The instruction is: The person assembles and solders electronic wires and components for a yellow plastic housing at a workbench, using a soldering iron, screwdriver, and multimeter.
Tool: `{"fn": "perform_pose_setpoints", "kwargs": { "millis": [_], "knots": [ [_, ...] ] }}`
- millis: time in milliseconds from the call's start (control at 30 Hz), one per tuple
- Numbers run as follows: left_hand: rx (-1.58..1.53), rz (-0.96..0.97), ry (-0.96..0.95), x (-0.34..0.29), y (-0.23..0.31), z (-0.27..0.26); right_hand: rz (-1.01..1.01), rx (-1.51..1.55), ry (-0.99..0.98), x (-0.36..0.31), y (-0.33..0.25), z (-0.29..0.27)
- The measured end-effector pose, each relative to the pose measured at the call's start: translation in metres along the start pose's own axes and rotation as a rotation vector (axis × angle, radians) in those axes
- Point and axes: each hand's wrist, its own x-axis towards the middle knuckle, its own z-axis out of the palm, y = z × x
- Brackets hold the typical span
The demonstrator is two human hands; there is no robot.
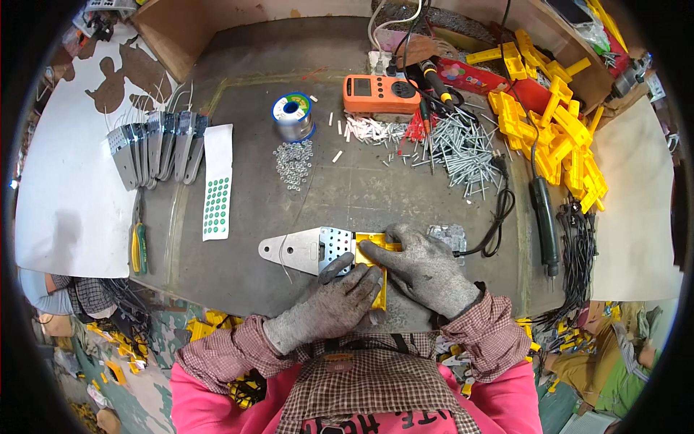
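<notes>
A yellow plastic housing lies near the front of the table, joined or butted to a tapered silver metal plate with a perforated end. My left hand, in a grey glove, is closed on the housing's near part, its fingertips beside the perforated end. My right hand, also gloved, grips the housing's right side, with the thumb reaching into its open top. What lies under the fingers is hidden. A thin wire crosses the metal plate. Just right of the right hand's fingers sits a clear bag or pile of small parts.
Beyond are a solder spool, small nuts, long screws and an orange meter. Yellow housings pile at right, near a corded electric screwdriver. Leftward are a green-sticker sheet, metal plates and a screwdriver.
</notes>
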Motion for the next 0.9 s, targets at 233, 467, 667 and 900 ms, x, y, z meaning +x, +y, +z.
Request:
{"fn": "perform_pose_setpoints", "kwargs": {
  "millis": [233,467,667,900],
  "knots": [
    [-0.037,-0.153,-0.107,0.002,0.015,-0.004,-0.065,0.039,-0.057,0.011,0.005,0.006],
    [0.028,-0.229,-0.138,0.001,0.027,-0.006,0.702,-0.435,0.480,0.050,0.174,-0.106],
    [0.014,-0.213,-0.046,0.013,0.033,0.002,0.301,-0.568,0.628,0.002,0.302,-0.136],
    [0.146,-0.128,-0.106,0.007,0.028,-0.005,-0.201,1.280,0.926,-0.061,0.130,-0.090]
  ]
}}
